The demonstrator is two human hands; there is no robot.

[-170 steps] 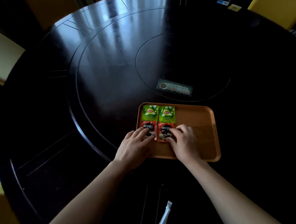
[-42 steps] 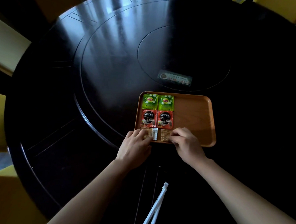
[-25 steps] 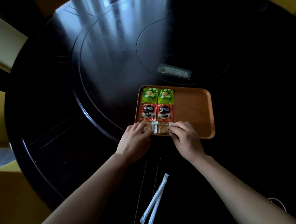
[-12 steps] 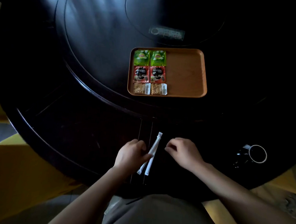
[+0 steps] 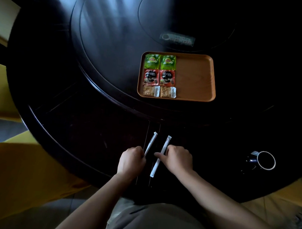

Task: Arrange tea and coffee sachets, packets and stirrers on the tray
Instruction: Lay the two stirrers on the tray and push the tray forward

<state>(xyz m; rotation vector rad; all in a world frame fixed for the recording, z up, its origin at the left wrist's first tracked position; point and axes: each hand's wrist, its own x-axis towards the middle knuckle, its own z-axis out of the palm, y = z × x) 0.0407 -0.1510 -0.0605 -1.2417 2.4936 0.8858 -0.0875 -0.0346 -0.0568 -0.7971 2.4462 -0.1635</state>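
A wooden tray (image 5: 196, 76) lies on the dark round table. Its left half holds two green tea sachets (image 5: 160, 61), two red coffee sachets (image 5: 159, 77) below them, and two brown sugar packets (image 5: 159, 91) along the near rim. Near the table's front edge lie two white wrapped stirrers. My left hand (image 5: 131, 160) is closed on the lower end of the left stirrer (image 5: 151, 143). My right hand (image 5: 177, 159) pinches the right stirrer (image 5: 160, 156) about midway, its index finger across it. The two stirrers lie apart, roughly parallel.
A dark cup with a white rim (image 5: 266, 160) stands on the table at the right. A printed label (image 5: 177, 39) sits on the inner turntable beyond the tray. The tray's right half is bare wood. Yellow chairs (image 5: 25, 170) surround the table.
Both hands left the sugar packets on the tray and came back to the table's front edge. Each hand took one stirrer, and the two stirrers are now separated.
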